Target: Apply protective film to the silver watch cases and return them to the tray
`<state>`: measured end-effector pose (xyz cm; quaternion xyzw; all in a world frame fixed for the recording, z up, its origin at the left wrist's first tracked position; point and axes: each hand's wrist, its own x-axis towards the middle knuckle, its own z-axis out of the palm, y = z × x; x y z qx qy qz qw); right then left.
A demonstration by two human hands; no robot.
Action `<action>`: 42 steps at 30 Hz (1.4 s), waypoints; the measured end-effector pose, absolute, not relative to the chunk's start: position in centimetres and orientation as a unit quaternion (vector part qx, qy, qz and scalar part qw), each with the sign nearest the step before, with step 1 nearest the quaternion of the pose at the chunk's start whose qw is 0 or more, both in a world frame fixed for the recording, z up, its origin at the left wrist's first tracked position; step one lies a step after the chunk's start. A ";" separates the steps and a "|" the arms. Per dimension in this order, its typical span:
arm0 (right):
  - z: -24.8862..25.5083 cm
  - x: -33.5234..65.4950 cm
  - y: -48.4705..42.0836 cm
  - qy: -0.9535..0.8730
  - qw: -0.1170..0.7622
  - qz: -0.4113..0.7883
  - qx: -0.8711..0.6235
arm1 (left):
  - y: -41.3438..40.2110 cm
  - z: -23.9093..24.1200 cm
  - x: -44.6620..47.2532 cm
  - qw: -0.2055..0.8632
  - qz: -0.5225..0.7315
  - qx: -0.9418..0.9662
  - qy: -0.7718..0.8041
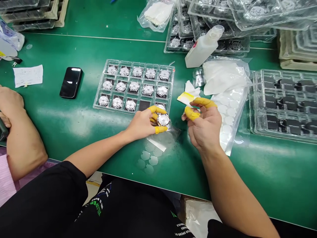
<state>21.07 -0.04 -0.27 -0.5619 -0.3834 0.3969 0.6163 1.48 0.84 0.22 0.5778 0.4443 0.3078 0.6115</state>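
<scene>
Left hand (142,124) grasped watch (163,120) by its edge, near right corner of tray (171,89) | right hand (207,127) curled, fingertips close (whether pinching anything, could not tell) | round watch sat left of right fingertips, apart; left hand nearer.

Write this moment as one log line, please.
left hand: holding watch; right hand: near yellow-marked paper, grip unclear; tray: one compartment without watch

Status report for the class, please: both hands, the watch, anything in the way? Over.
Left hand gripping silver watch by its edge. Right hand raised, grip unclear. Left hand and watch block view of part of the tray.
</scene>
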 end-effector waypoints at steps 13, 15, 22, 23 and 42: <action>1.4 18.8 -1.7 -0.336 0.426 0.620 -0.566 | 0.9 -0.5 0.9 0.602 0.304 0.602 0.427; 1.3 18.3 -1.6 -0.316 0.452 0.613 -0.566 | 1.0 -0.7 0.9 0.606 0.309 0.600 0.421; 1.1 17.7 -1.7 -0.301 0.478 0.576 -0.591 | 1.1 -1.1 1.0 0.617 0.320 0.595 0.404; 1.1 17.7 -1.7 -0.299 0.476 0.572 -0.598 | 1.1 -1.0 1.0 0.617 0.316 0.596 0.406; 1.1 17.6 -1.6 -0.333 0.449 0.562 -0.610 | 1.4 -0.7 0.9 0.589 0.303 0.624 0.414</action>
